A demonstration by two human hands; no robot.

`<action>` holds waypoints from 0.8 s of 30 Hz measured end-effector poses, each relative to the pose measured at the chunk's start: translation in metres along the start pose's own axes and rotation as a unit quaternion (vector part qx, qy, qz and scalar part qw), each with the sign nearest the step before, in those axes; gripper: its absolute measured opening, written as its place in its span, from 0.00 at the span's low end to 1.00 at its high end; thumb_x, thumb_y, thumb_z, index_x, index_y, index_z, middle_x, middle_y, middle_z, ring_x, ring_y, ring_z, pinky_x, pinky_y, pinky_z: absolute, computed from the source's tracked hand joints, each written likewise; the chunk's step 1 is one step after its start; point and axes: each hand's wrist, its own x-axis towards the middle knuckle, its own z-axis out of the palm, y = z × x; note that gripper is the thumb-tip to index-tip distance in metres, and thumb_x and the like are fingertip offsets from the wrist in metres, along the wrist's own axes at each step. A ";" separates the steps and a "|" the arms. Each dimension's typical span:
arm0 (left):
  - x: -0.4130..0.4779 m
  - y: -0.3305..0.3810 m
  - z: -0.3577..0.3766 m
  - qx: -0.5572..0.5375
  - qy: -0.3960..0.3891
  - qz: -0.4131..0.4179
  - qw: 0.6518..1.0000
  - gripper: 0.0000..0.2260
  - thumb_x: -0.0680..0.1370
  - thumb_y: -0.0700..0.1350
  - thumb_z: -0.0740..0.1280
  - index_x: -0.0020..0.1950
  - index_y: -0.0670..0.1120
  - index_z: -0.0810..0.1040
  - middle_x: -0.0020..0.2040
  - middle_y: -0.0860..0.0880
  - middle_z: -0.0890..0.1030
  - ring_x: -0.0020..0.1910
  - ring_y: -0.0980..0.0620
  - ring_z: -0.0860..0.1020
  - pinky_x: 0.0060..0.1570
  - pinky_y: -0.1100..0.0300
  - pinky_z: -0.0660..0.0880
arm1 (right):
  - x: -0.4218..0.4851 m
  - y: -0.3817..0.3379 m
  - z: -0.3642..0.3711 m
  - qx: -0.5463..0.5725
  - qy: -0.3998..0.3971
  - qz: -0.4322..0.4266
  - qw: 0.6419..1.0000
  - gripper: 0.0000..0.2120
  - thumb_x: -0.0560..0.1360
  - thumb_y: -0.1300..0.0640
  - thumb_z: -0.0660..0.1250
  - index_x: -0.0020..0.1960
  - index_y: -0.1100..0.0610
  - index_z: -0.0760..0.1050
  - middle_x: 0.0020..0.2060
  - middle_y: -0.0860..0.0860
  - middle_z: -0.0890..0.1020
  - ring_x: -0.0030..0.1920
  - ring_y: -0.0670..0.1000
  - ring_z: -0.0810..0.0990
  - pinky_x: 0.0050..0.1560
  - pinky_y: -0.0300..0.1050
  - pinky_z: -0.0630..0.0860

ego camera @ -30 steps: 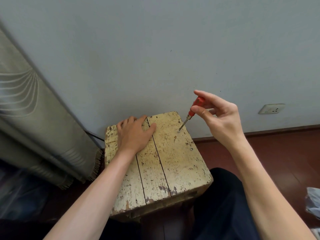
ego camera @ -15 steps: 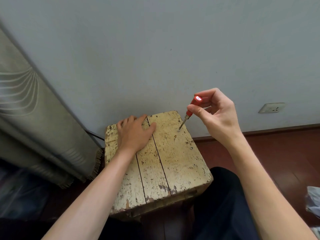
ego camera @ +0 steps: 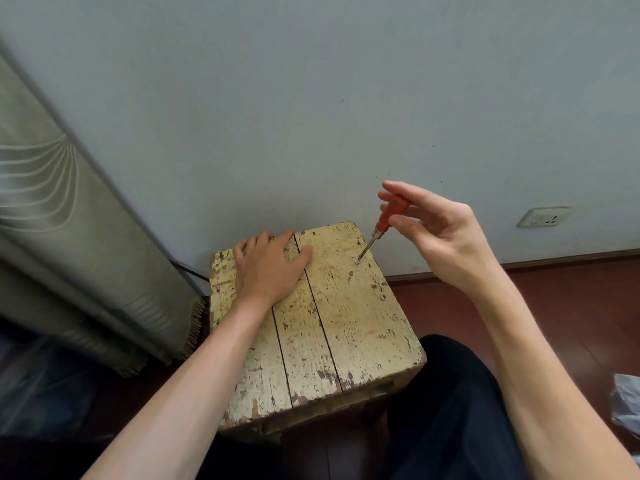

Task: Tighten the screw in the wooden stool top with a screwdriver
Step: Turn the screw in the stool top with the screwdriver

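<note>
A worn, cream-painted wooden stool top [ego camera: 346, 317] made of three planks stands against the wall. Near its far right corner a small screw [ego camera: 357, 262] sits in the wood. The metal tip of a red-handled screwdriver [ego camera: 387, 216] rests on that screw, and the tool leans up to the right. My right hand [ego camera: 440, 240] pinches the red handle between thumb and fingertips, above and to the right of the stool. My left hand [ego camera: 268, 266] lies flat on the far left part of the top, fingers spread.
A grey-green curtain [ego camera: 62, 230] with a fringed hem hangs at the left, a dark cable [ego camera: 188, 270] behind it. The wall has a socket [ego camera: 543, 217] low at the right. Other screw heads [ego camera: 383, 297] dot the right plank. My dark trouser leg [ego camera: 450, 410] lies beside the stool.
My right hand's fingers have shifted round the red handle, turning it, with the tip staying on the screw. My left hand has kept its place on the stool.
</note>
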 end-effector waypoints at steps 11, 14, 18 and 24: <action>0.001 -0.001 0.001 0.003 -0.001 -0.001 1.000 0.31 0.78 0.72 0.51 0.77 0.59 0.69 0.67 0.50 0.75 0.70 0.48 0.68 0.72 0.48 0.57 | -0.001 -0.011 0.020 -0.063 0.099 0.011 0.993 0.15 0.78 0.57 0.80 0.56 0.42 0.78 0.45 0.43 0.88 0.47 0.42 0.88 0.42 0.34 0.79; 0.001 -0.001 0.001 0.006 0.000 0.000 1.000 0.32 0.78 0.72 0.51 0.76 0.59 0.69 0.67 0.50 0.75 0.70 0.48 0.69 0.71 0.48 0.57 | -0.002 -0.011 0.025 -0.074 0.118 -0.008 0.990 0.14 0.79 0.59 0.78 0.60 0.46 0.81 0.45 0.47 0.88 0.47 0.45 0.89 0.43 0.38 0.81; 0.001 -0.002 0.002 0.002 0.001 0.002 1.000 0.33 0.78 0.73 0.50 0.76 0.58 0.70 0.67 0.50 0.76 0.70 0.48 0.69 0.72 0.47 0.57 | -0.005 -0.008 0.013 -0.069 0.071 0.008 0.995 0.19 0.83 0.62 0.73 0.69 0.45 0.81 0.56 0.49 0.87 0.54 0.45 0.88 0.50 0.44 0.84; 0.001 -0.004 0.003 0.005 0.006 0.006 1.000 0.33 0.77 0.73 0.50 0.75 0.58 0.71 0.66 0.49 0.76 0.69 0.48 0.70 0.71 0.47 0.58 | -0.003 -0.006 0.000 -0.001 -0.007 0.024 1.000 0.22 0.85 0.70 0.67 0.72 0.48 0.79 0.59 0.49 0.88 0.60 0.50 0.88 0.56 0.44 0.83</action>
